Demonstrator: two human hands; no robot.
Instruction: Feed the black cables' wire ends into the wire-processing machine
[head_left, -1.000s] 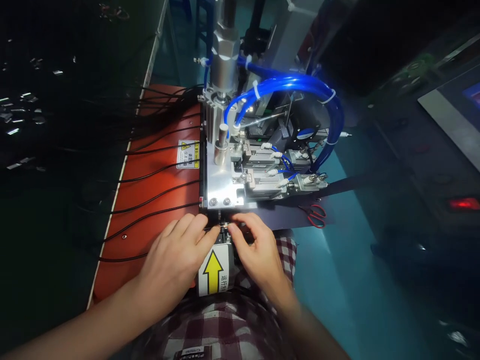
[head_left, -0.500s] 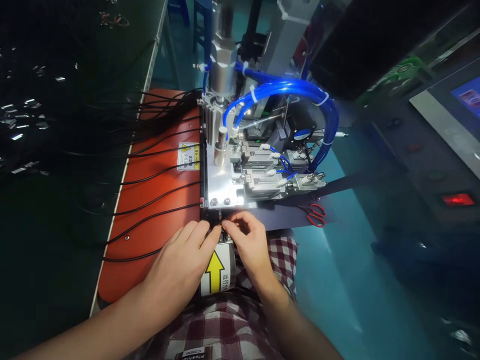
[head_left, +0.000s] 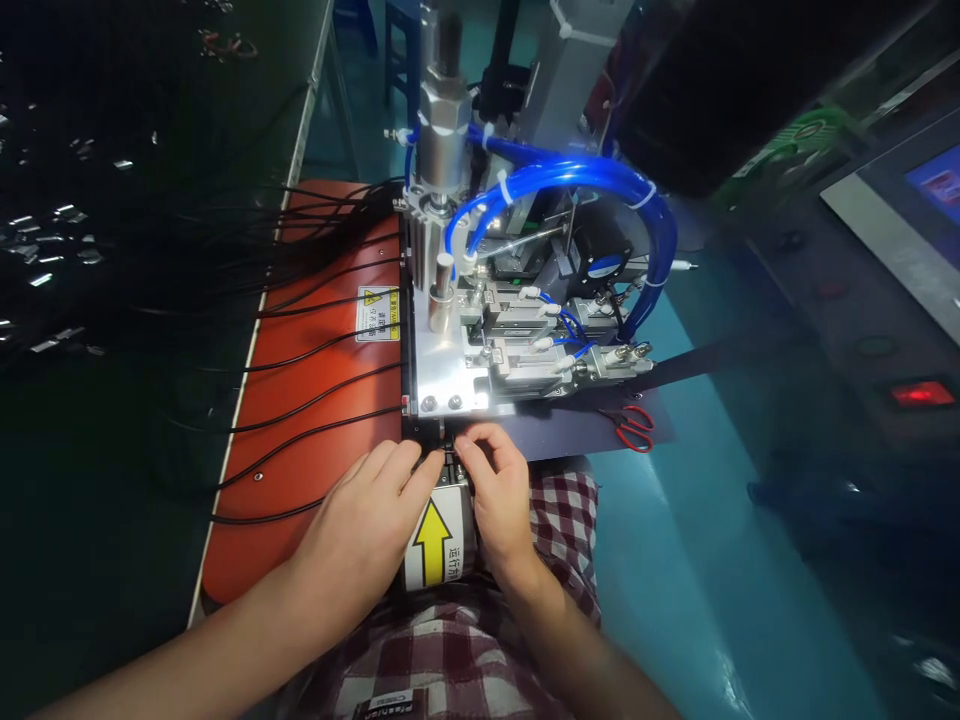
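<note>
My left hand (head_left: 367,512) is curled, with its thumb and forefinger tips at a small dark metal track at the near end of the machine. Whatever lies under those fingers is hidden. On the track's other side, my right hand (head_left: 501,490) has thumb and forefinger bent together, with the tips beside the track; anything between them is too small to make out. A narrow gap shows between the two hands. Just below them is a white label with a yellow arrow (head_left: 433,545). Above stands the bright metal plate (head_left: 442,375) of the machine.
Black cables (head_left: 322,415) run across an orange cover (head_left: 300,470) on the left. Blue air hoses (head_left: 585,170) arch over metal cylinders (head_left: 525,365). Red-handled scissors (head_left: 636,430) lie on the dark plate at the right. A lit red switch (head_left: 922,394) is farther right.
My right hand's fingertips have moved slightly right, away from the left hand, so more of the track shows between them. My left hand has stayed almost in place.
</note>
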